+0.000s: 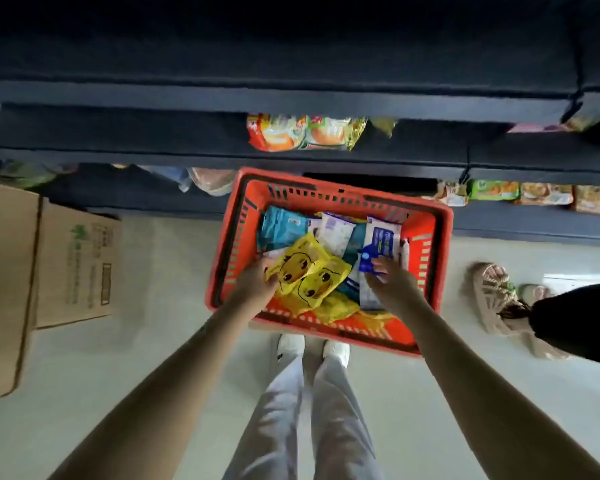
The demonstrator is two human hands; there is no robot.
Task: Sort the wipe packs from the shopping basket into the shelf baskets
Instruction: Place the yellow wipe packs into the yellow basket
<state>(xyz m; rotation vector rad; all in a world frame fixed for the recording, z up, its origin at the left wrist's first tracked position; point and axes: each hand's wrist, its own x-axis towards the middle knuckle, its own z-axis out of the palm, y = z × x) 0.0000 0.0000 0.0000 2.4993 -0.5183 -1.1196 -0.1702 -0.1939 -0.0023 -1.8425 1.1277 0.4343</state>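
In the shopping basket point(328, 183), the left hand point(255, 280) is curling its fingers around the yellow duck packs point(302, 268) near the left edge. The right hand point(392, 278) is pinching a blue pack point(378, 244) near the right edge. The glossy yellow packs are overlapping loosely, so I think one is risking to slide out during lifting.

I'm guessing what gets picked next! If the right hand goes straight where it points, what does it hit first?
The blue and white wipe pack; the right hand already seems to pinch its near end.
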